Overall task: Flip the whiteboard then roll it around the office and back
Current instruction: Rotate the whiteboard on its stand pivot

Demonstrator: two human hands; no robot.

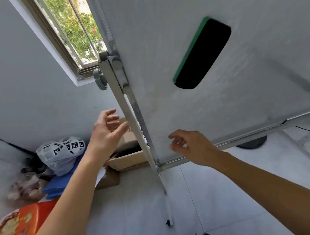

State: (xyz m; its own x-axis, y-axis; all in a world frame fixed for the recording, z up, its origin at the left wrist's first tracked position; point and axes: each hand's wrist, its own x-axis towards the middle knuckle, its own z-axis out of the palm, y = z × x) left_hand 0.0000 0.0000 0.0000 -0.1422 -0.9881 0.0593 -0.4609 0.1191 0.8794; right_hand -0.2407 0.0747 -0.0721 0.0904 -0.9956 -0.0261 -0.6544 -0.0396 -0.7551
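The whiteboard (223, 103) fills the upper right, its pale grey face tilted toward me. A green and black eraser (202, 53) sticks to that face. The metal stand post (130, 122) runs down the board's left edge, with a grey locking knob (100, 80) near the pivot. My left hand (107, 129) hovers just left of the post, fingers spread, not touching it. In front of the board's lower left corner is my right hand (191, 146), fingers loosely curled, holding nothing.
Cardboard boxes (128, 161), a white bag with black square markers (61, 153), blue sheets and an orange box (17, 229) crowd the left corner under the window (74, 27). A stand caster (169, 222) sits on the tiled floor; a dark round base (251, 143) is behind.
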